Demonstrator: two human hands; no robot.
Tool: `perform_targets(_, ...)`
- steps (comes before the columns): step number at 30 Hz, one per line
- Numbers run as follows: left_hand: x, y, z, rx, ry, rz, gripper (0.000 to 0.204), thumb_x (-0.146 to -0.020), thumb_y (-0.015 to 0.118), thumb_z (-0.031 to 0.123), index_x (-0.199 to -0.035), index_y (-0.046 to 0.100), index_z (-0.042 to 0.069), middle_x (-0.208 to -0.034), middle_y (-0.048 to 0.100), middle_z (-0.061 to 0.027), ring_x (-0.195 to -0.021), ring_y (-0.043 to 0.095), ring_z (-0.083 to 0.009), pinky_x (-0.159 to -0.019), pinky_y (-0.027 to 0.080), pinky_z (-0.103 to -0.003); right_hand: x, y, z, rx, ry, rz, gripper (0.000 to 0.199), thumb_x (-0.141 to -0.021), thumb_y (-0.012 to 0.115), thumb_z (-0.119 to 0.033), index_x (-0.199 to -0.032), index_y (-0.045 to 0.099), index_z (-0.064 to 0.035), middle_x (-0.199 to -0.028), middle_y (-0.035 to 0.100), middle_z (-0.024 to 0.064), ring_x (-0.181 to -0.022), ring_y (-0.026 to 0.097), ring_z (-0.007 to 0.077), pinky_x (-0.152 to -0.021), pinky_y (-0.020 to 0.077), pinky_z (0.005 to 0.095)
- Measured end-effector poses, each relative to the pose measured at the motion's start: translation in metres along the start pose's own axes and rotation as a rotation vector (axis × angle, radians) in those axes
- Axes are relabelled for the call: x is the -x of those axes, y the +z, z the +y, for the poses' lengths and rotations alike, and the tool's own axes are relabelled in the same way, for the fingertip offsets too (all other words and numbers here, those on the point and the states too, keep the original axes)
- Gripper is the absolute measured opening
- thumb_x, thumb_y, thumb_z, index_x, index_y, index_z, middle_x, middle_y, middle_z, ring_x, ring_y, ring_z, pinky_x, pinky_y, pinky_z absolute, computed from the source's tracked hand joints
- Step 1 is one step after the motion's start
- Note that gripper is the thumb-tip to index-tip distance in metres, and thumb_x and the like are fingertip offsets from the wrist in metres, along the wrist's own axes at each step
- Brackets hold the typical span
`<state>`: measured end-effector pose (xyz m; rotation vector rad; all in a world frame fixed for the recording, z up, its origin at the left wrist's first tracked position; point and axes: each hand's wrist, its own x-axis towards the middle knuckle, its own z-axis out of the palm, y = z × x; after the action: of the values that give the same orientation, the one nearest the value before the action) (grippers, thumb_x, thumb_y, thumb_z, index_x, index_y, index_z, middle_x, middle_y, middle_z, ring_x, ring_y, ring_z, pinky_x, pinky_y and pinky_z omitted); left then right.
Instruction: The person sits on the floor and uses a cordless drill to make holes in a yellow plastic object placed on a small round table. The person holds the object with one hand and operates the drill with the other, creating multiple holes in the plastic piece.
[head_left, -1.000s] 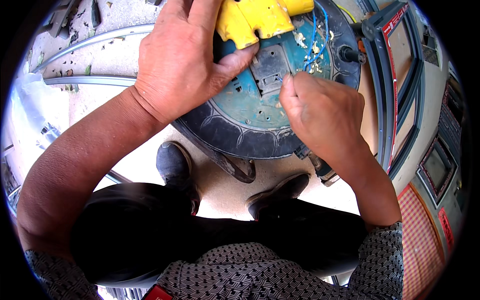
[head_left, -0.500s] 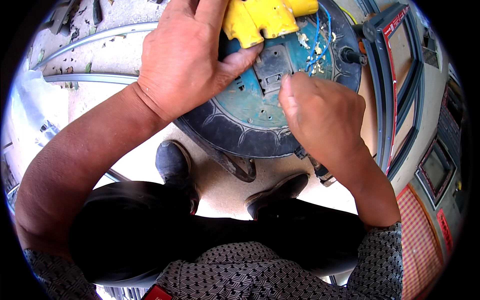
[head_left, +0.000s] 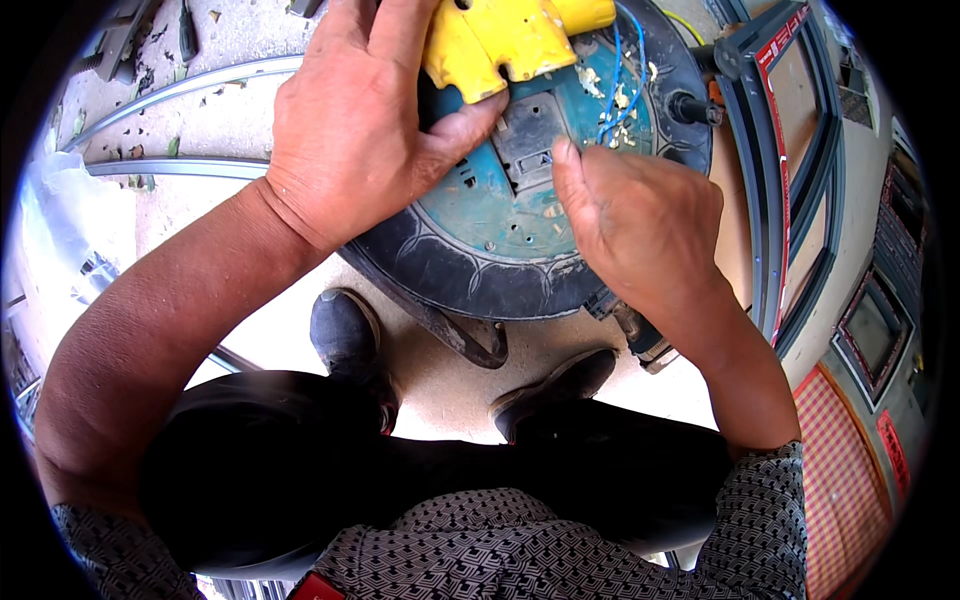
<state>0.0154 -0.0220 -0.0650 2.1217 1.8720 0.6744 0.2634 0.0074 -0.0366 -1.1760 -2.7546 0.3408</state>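
A round reel (head_left: 470,278) with a black rim and a scuffed teal face lies in front of me. On its far part sits a worn yellow plastic piece (head_left: 500,45) with rounded, notched edges. My left hand (head_left: 350,125) grips that piece at its left side, the thumb pressed against its near edge. Over the right part of the teal face, my right hand (head_left: 645,205) is closed, fingers curled under and thumb pointing away from me. What those fingers hold, if anything, is hidden. A dark panel (head_left: 530,130) shows between the two hands.
Blue wires (head_left: 616,75) and pale crumbs (head_left: 622,100) lie right of the yellow piece. Dark window frames (head_left: 770,180) lean at the right. Metal strips (head_left: 190,168) rest on the littered floor at left, near clear plastic sheeting (head_left: 75,220). My shoes (head_left: 345,325) are below the reel.
The scene has shifted slightly left in view. My right hand has turned a little, its thumb now more upright; my left hand keeps its hold on the yellow piece.
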Motion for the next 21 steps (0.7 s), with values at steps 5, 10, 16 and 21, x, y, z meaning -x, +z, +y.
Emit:
perform_targets(5,0.001,0.0,-0.001,0.007,0.008,-0.001,0.089,-0.088,0.086,0.043,-0.153,0.044,-0.001,-0.129,0.053,-0.0312,-0.11,0.063,-0.0476,-0.092,0.057,-0.051,0.001,0.003,0.001,-0.011,-0.034,0.007,0.04,-0.106,0.07,-0.029,-0.07,0.063,-0.0122,-0.055,0.061,0.0082,-0.05,0.065,0.0295,-0.046,0.0484,0.0441)
perform_targets(10,0.001,0.0,-0.001,-0.009,0.022,0.01,0.089,-0.087,0.086,0.043,-0.153,0.044,-0.001,-0.129,0.053,-0.0309,-0.11,0.063,-0.0477,-0.092,0.057,-0.051,0.007,0.002,-0.006,-0.029,-0.021,-0.018,0.036,-0.106,0.071,-0.025,-0.073,0.063,-0.0105,-0.057,0.06,0.0099,-0.049,0.063,0.0312,-0.048,0.0478,0.0444)
perform_targets(16,-0.002,0.0,0.0,0.014,0.034,0.011,0.09,-0.086,0.087,0.042,-0.153,0.044,0.0,-0.129,0.053,-0.0311,-0.11,0.063,-0.0483,-0.092,0.057,-0.051,0.01,0.008,-0.008,-0.09,-0.035,0.04,0.036,-0.105,0.072,-0.023,-0.073,0.061,-0.0094,-0.057,0.059,0.0109,-0.048,0.061,0.0328,-0.048,0.0473,0.0454)
perform_targets(21,-0.001,0.0,0.001,0.01,0.036,0.02,0.09,-0.086,0.087,0.041,-0.153,0.044,0.0,-0.129,0.053,-0.0314,-0.11,0.063,-0.0488,-0.092,0.057,-0.052,0.008,0.004,-0.008,-0.071,-0.045,0.01,0.036,-0.104,0.072,-0.022,-0.073,0.06,-0.01,-0.058,0.061,0.0103,-0.05,0.065,0.0307,-0.049,0.0503,0.0435)
